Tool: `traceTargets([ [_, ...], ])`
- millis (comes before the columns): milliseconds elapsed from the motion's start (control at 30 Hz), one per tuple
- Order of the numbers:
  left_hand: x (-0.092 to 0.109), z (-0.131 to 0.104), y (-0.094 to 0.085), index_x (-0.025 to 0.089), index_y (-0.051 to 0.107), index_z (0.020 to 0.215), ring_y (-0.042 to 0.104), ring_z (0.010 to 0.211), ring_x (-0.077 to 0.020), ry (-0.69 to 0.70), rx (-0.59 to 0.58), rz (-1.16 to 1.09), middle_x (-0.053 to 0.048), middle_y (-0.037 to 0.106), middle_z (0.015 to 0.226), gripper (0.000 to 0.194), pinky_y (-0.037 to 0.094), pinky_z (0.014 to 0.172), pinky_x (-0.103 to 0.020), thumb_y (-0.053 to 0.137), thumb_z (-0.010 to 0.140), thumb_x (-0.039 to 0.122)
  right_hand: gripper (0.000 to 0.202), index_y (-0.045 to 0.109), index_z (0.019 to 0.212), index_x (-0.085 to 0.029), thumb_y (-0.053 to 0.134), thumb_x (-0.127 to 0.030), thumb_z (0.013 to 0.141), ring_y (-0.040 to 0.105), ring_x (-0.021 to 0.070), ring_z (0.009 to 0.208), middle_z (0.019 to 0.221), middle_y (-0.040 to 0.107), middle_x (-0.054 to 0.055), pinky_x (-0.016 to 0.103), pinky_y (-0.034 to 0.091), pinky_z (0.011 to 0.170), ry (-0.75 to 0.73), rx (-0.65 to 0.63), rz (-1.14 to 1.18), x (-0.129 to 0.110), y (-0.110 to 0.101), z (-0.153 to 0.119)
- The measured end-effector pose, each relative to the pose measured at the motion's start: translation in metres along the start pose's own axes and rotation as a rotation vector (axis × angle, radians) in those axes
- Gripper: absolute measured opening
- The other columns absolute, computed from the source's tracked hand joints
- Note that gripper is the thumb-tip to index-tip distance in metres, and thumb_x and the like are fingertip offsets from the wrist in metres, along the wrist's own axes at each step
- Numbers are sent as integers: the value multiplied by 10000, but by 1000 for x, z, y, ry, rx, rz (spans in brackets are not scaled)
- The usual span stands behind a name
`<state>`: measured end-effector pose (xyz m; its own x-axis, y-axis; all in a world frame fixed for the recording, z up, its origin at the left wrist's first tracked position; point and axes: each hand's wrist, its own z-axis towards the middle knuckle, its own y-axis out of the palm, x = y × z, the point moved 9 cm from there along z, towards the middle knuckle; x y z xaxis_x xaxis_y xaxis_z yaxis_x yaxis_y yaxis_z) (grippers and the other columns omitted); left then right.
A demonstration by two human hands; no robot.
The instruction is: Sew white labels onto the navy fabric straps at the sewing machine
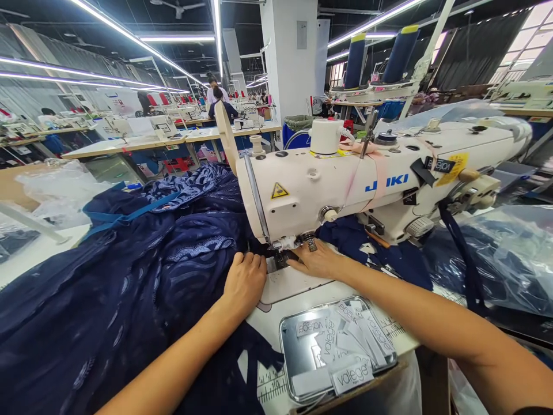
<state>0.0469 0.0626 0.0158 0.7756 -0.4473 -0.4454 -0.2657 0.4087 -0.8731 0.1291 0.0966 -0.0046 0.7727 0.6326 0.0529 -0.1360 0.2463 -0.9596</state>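
Observation:
A white sewing machine point(302, 178) stands across the middle, its presser foot point(280, 257) low over the metal plate. My left hand point(245, 279) lies left of the foot with its fingers curled down on navy patterned fabric point(181, 276), which spreads over the left side. Just right of the foot is my right hand point(317, 259), its thumb and fingers apart near the needle area, with some fingertips hidden behind machine parts. Whether it pinches any cloth cannot be made out. A metal tray point(287, 357) in front holds several white labels point(352, 374).
More navy cloth point(406, 262) lies beneath the machine arm. Clear plastic bags point(510, 253) sit at the right, another plastic heap point(64, 190) at the left. Thread cones point(400, 55) stand behind. People work at tables farther back.

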Motion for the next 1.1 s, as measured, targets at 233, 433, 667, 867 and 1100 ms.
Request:
traceTargets([
  [233, -6, 11, 0, 124, 585, 1020, 477, 981, -290, -3, 37, -87, -140, 612, 954, 296, 323, 853, -479, 435, 765, 127, 187, 622, 854, -78, 512, -208, 777, 536, 249, 906, 934, 584, 161, 362, 410, 797, -195, -156, -89, -27, -19, -17],
  [433, -8, 20, 3, 142, 613, 907, 494, 929, -278, 51, 46, -134, -117, 624, 842, 221, 363, 801, -445, 450, 757, 153, 212, 589, 863, -93, 427, -28, 744, 545, 197, 823, 905, 568, 125, 308, 423, 737, -318, -85, -114, -28, -16, -25],
  [667, -8, 21, 3, 150, 616, 863, 497, 852, -270, 62, 63, -136, -100, 607, 742, 201, 369, 695, -402, 447, 754, 142, 206, 565, 808, -107, 383, -16, 771, 542, 175, 729, 872, 554, 113, 280, 417, 621, -306, -139, -122, -30, -14, -20],
  [867, -9, 21, 7, 152, 613, 877, 493, 856, -269, 68, 90, -131, -99, 609, 764, 217, 358, 701, -401, 439, 752, 120, 169, 565, 805, -109, 411, -45, 779, 528, 194, 741, 853, 542, 104, 290, 409, 601, -305, -137, -137, -39, -13, -20],
  [1100, -11, 25, 13, 167, 613, 880, 502, 857, -257, 70, 105, -169, -95, 623, 865, 223, 349, 726, -406, 430, 762, 119, 181, 574, 813, -106, 409, -40, 780, 525, 199, 759, 856, 542, 115, 303, 422, 616, -233, -120, -160, -45, -8, -17],
])
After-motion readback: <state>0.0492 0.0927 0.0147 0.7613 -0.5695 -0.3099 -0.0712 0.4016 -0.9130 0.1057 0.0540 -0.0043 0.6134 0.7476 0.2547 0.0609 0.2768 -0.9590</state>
